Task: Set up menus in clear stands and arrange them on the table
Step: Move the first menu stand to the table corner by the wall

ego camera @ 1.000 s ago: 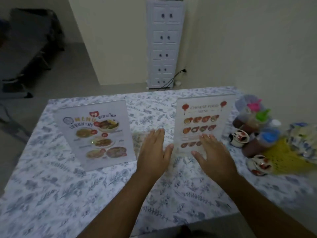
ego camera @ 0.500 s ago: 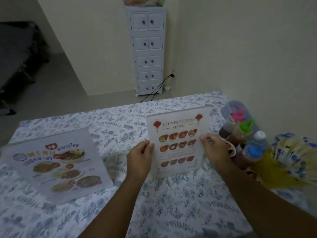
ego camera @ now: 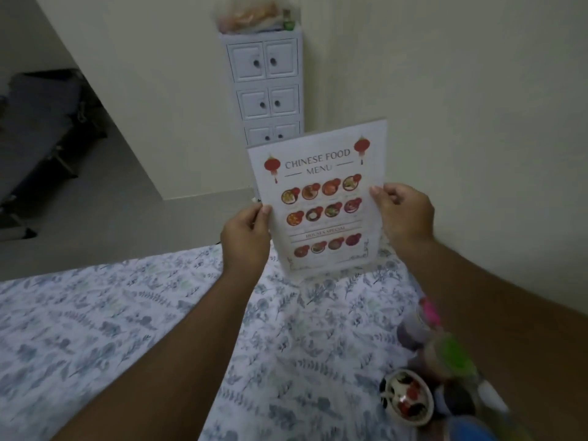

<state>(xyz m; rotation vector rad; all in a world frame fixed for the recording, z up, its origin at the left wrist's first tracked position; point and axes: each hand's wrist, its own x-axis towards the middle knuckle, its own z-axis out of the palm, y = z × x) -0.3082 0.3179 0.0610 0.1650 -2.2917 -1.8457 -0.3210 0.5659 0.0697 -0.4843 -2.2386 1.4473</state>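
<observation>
Left hand and right hand outstretched, fingers pinching Chinese menu stand edges, upright

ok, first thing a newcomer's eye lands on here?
The Chinese food menu, held upright at centre above the table's far edge, left hand and right hand pinching its side edges. Then the floral tablecloth below, and blurred condiment bottles lower right.
</observation>
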